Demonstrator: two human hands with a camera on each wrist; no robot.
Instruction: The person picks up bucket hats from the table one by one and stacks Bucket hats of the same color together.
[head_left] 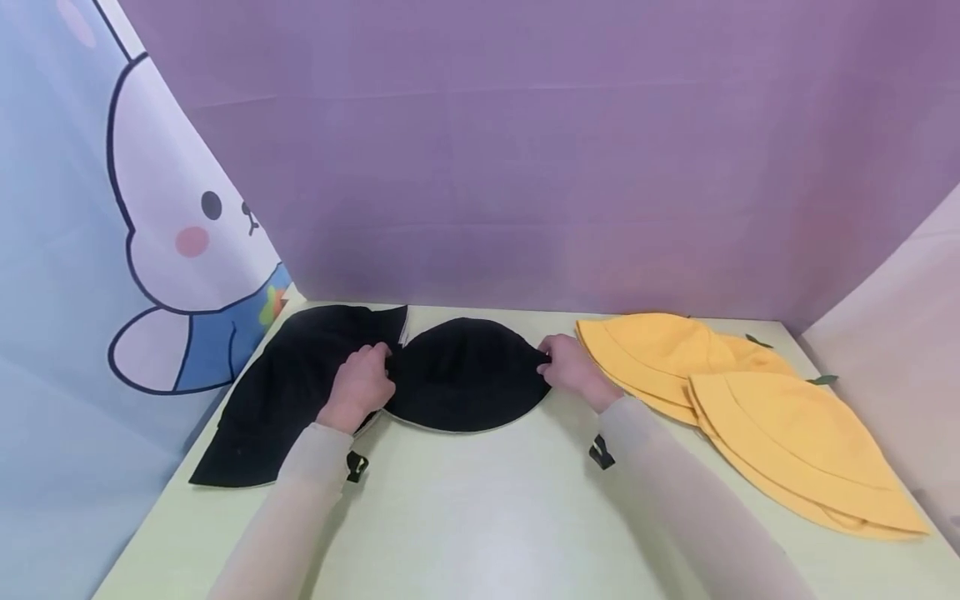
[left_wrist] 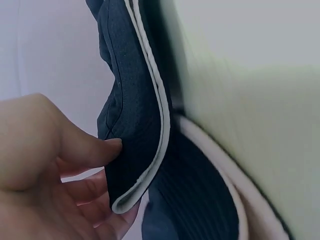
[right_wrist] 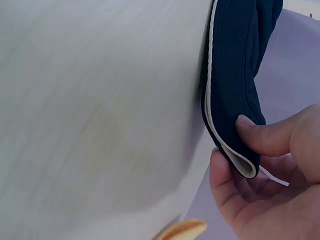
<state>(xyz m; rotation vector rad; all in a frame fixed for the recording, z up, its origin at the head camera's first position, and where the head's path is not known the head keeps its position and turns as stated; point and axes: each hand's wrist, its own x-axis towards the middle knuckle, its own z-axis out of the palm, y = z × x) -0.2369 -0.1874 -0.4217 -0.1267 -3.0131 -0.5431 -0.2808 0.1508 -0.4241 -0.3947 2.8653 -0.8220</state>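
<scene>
A black bucket hat [head_left: 468,375] with a pale-edged brim lies folded flat between both hands near the back of the table. My left hand [head_left: 362,385] pinches its left brim corner, thumb on top and fingers beneath, as the left wrist view shows. The opposite corner is pinched the same way by my right hand [head_left: 573,367]; in the right wrist view the brim [right_wrist: 232,100] folds to a rounded end between thumb and fingers. More black hat fabric [head_left: 300,392] lies to the left, partly under my left hand and forearm; its light edging [left_wrist: 255,200] shows in the left wrist view.
Two yellow bucket hats, the rear one [head_left: 652,350] and the front one [head_left: 802,450], lie overlapping at the right with small green leaf tabs. A purple cloth [head_left: 525,167] hangs behind the pale table [head_left: 480,517]. A blue rabbit-print cloth [head_left: 67,333] hangs at the left.
</scene>
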